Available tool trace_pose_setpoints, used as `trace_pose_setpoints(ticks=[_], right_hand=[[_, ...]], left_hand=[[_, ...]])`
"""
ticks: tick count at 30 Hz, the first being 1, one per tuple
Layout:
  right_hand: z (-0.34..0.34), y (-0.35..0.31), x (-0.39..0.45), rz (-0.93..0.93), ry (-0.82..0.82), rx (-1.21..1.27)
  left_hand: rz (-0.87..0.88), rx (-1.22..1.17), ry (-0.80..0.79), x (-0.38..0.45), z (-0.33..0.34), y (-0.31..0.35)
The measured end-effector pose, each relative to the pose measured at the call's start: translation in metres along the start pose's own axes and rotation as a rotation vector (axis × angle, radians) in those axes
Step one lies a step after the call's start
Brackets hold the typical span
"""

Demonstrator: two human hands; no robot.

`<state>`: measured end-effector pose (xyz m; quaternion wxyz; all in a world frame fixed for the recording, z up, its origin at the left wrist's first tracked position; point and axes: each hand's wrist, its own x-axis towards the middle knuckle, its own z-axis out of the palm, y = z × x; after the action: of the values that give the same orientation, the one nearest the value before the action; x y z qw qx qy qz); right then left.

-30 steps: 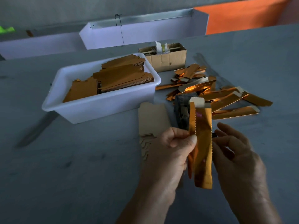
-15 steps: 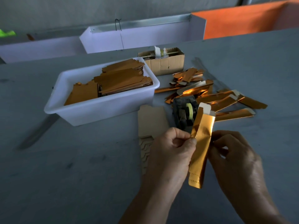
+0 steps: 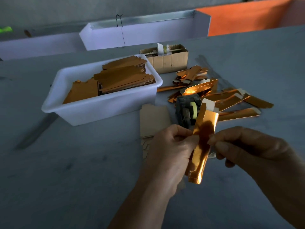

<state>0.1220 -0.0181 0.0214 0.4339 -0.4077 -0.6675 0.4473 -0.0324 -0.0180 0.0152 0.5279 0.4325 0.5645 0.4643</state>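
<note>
Table [image 3: 66,179]: grey, carries everything here.
White tub [image 3: 102,109]: far left, stacked with flat blanks [image 3: 125,78].
Loose pile [image 3: 231,100]: folded gold pieces, beyond the hands to the right.
Left hand [image 3: 171,154]: thumb and fingers pinch the gold sleeve's left edge at mid-length.
Right hand [image 3: 252,151]: fingertips pinch the opposite edge, so both hands are equally near.
Gold sleeve [image 3: 206,123]: held off the table between the hands. The long axis runs away from the person, top leaning right. The white-flapped end points at the pile, the folded end is nearest (likely the flap comes next). It is shiny foil, creased lengthwise.
Tape dispenser [image 3: 188,111]: just behind the sleeve.
</note>
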Motion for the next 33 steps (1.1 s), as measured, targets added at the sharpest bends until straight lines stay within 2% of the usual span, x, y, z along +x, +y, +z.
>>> trace_pose_setpoints(ticks=[6,16,21,28,33], right_hand=[[0.005,-0.007,0.009,-0.063,-0.016,-0.091],[0.01,-0.01,0.014,0.028,0.014,-0.318],[0.013,-0.009,0.013,0.07,0.032,-0.359],[0.019,-0.007,0.014,0.064,0.053,-0.393],[0.02,-0.007,0.017,0.081,0.072,-0.433]], left_hand=[[-0.056,-0.137,-0.042,-0.005,-0.003,0.004],[-0.069,-0.211,-0.111,-0.009,-0.008,0.005],[-0.08,-0.219,-0.204,-0.01,-0.014,0.006],[-0.043,-0.209,-0.02,-0.013,-0.007,0.002],[-0.01,-0.169,0.036,-0.015,-0.004,0.003]])
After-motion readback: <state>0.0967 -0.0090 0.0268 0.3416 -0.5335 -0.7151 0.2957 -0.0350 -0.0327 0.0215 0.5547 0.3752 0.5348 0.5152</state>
